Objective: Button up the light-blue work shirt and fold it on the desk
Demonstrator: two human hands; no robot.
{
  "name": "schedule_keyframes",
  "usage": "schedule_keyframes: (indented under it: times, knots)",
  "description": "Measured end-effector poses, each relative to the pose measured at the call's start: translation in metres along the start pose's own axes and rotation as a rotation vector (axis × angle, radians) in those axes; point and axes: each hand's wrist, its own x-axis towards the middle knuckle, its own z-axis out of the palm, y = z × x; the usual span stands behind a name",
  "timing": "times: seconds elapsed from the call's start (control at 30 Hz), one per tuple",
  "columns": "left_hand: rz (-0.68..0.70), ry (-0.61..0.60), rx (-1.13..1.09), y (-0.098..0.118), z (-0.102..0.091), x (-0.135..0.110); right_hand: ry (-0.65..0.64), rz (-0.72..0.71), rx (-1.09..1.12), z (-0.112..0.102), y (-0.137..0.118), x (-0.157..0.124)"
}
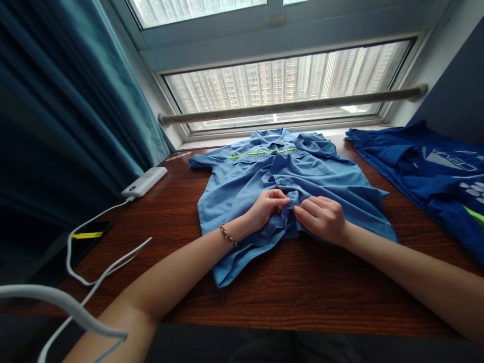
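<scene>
A light blue short-sleeved shirt lies spread on the dark wooden table, its collar towards the window and a yellow-green stripe across the chest. Near the lower hem, my left hand pinches the front edge beside a button. On the other side of that button, my right hand grips the shirt's front between thumb and curled fingers. Another button shows a little higher on the front. The cloth is bunched between both hands, and the fingertips partly cover it. A braided bracelet circles my left wrist.
On the right lies a dark blue printed garment. A white power bank with a white cable sits at the left, near a dark phone-like object and the curtain. A metal rail crosses the window behind the table.
</scene>
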Motion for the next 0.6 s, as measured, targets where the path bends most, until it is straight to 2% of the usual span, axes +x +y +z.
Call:
schedule_keyframes:
  times: [0.27,0.6]
  knots:
    - [-0.015,0.011,-0.059,-0.0002,0.0003,0.0005,-0.009,-0.065,-0.123,0.0001,-0.0004,0.0003]
    - [-0.004,0.009,-0.066,-0.0048,-0.0032,0.003,0.023,-0.024,-0.129,-0.0007,-0.0031,0.0028]
